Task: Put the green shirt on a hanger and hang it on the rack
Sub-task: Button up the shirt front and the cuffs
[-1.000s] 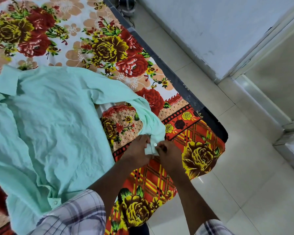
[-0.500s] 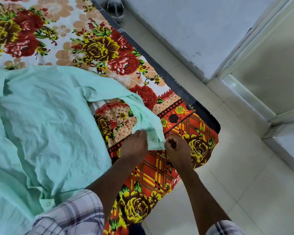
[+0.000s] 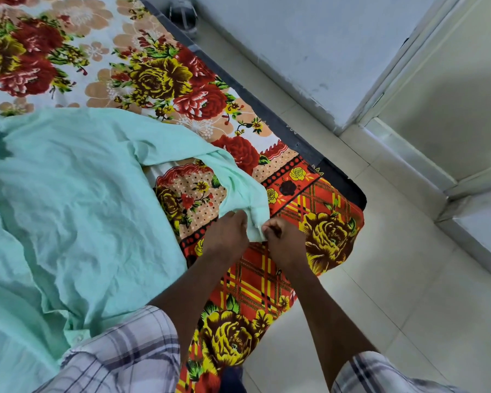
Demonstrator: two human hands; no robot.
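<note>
The pale green shirt (image 3: 68, 199) lies spread and wrinkled on a bed covered by a flowered sheet (image 3: 159, 78). Its right sleeve stretches toward the bed's near corner. My left hand (image 3: 227, 236) and my right hand (image 3: 284, 239) both pinch the sleeve cuff (image 3: 257, 222) between them, fingers closed on the fabric. The collar shows at the far left edge. No hanger and no rack are in view.
The bed's dark edge (image 3: 267, 109) runs diagonally beside a pale tiled floor (image 3: 380, 293). A white wall (image 3: 309, 46) and a door frame (image 3: 394, 80) stand to the right. A dark round object (image 3: 183, 12) sits on the floor at the top.
My hands stay on the cuff, shifting their grip slightly; a small button visible at the cuff one second ago is now hidden. The view has drifted a little.
</note>
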